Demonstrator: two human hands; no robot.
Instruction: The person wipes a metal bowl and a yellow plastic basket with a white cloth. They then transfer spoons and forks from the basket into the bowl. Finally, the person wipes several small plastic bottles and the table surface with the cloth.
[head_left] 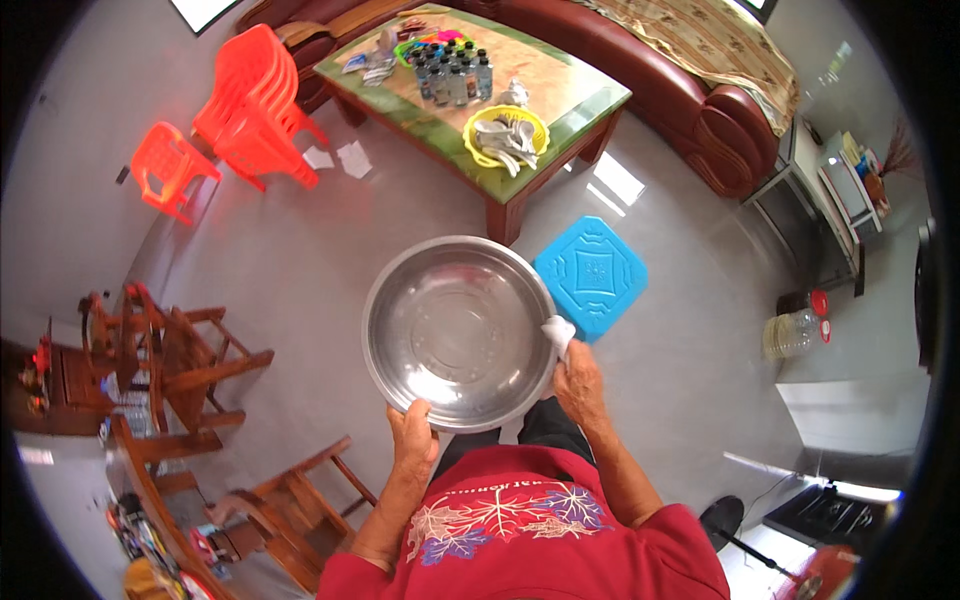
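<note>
I hold a large round steel basin in front of me, above the grey floor. My left hand grips its near rim, thumb over the edge. My right hand sits at the basin's right rim and is shut on a small white cloth, which presses against the rim. The basin looks empty inside, with a shiny, slightly wet-looking bottom.
A blue plastic stool stands just right of the basin. Beyond it a green-topped low table carries bottles and a yellow basket of spoons. Orange chairs stand at left, wooden chairs lower left, a red sofa behind.
</note>
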